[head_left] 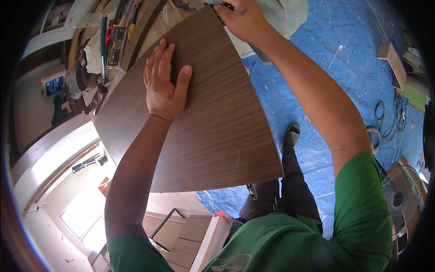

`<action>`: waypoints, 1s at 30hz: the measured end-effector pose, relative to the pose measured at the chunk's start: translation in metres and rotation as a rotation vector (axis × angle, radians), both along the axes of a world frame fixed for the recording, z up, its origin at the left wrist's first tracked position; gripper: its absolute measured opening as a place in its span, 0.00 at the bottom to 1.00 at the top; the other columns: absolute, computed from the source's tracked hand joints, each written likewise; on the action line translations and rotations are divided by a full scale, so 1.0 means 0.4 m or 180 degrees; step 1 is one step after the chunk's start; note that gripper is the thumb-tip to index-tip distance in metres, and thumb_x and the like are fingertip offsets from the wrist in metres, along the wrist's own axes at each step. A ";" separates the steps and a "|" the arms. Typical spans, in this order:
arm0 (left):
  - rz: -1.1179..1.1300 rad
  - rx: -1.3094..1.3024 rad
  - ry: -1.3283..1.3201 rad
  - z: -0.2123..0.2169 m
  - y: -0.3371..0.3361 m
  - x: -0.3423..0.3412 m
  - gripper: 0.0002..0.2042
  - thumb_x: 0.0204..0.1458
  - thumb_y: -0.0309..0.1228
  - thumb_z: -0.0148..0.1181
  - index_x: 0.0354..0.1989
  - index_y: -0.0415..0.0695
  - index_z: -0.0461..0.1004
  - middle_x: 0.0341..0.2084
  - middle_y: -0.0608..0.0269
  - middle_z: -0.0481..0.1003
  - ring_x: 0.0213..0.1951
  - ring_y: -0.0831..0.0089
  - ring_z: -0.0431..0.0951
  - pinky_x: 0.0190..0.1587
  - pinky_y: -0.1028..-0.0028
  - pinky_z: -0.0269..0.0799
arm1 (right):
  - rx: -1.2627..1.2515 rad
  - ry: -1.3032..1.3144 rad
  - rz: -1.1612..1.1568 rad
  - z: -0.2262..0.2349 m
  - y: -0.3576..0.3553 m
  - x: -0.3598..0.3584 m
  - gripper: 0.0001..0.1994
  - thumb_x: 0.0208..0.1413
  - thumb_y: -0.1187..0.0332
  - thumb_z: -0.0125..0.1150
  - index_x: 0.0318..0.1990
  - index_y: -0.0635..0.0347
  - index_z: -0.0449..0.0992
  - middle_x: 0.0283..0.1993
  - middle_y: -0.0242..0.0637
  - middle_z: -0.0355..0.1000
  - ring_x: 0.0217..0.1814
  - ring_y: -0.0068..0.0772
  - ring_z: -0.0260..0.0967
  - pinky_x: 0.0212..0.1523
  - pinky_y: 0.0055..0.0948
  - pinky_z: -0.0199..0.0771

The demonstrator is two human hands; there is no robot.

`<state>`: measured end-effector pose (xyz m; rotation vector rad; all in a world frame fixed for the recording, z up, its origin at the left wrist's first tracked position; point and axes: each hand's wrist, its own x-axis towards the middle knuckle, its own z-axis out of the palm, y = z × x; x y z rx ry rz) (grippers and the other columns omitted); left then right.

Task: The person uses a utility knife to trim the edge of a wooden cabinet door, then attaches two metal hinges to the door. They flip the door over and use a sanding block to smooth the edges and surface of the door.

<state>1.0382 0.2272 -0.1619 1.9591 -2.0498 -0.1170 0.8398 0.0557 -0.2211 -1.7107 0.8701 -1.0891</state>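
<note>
Panel (217, 122) sat front and center, right of a green-handled tool (103, 45). Left hand (166, 84) was flat on it, not gripping; right hand (244, 21), well apart, curled at the far corner, grip too hidden to tell. Even palm pressure probably steadied it best, imo.

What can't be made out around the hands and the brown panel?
All in the head view:
Right hand: the top edge cuts it off; what its fingers grip is unclear.
Left hand: palm hidden behind its own back.
Brown panel: underside faces away; only part of a metal fitting shows.
Feet: one shoe shows; the brown panel hides the other.
</note>
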 end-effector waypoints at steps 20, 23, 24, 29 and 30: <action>-0.0022 -0.0067 -0.0037 -0.006 0.000 0.001 0.31 0.65 0.52 0.52 0.69 0.42 0.66 0.71 0.51 0.62 0.74 0.51 0.57 0.74 0.52 0.48 | -0.0322 0.0677 0.0549 -0.008 0.349 -0.269 0.08 0.56 0.83 0.56 0.41 0.63 0.76 0.39 0.45 0.76 0.42 0.48 0.77 0.41 0.36 0.77; -0.0048 -0.0097 -0.0023 -0.007 -0.001 -0.001 0.31 0.65 0.52 0.52 0.69 0.43 0.66 0.71 0.50 0.62 0.73 0.51 0.57 0.74 0.52 0.48 | -0.0455 0.0456 0.0627 0.021 0.409 -0.324 0.07 0.57 0.83 0.58 0.40 0.63 0.77 0.38 0.45 0.75 0.39 0.46 0.76 0.39 0.36 0.76; -0.0041 -0.0102 -0.0029 -0.006 -0.001 -0.002 0.31 0.65 0.52 0.52 0.69 0.43 0.65 0.71 0.50 0.62 0.73 0.51 0.57 0.74 0.52 0.48 | -0.0522 0.0424 0.0573 0.029 0.401 -0.328 0.07 0.57 0.81 0.57 0.41 0.62 0.77 0.38 0.44 0.75 0.40 0.47 0.76 0.39 0.38 0.76; -0.0016 -0.0079 -0.0058 0.001 -0.001 -0.008 0.31 0.65 0.52 0.52 0.69 0.43 0.65 0.71 0.50 0.62 0.73 0.50 0.57 0.74 0.52 0.48 | -0.0357 0.0880 0.0014 0.042 0.186 -0.213 0.06 0.60 0.76 0.59 0.43 0.59 0.78 0.37 0.44 0.76 0.41 0.50 0.77 0.42 0.42 0.76; -0.0026 -0.0092 -0.0046 -0.001 -0.002 -0.006 0.31 0.65 0.52 0.52 0.69 0.43 0.65 0.71 0.50 0.62 0.73 0.51 0.57 0.74 0.52 0.48 | -0.0526 0.0733 -0.0088 0.029 0.146 -0.173 0.06 0.59 0.76 0.59 0.43 0.59 0.78 0.37 0.45 0.75 0.41 0.51 0.76 0.42 0.44 0.75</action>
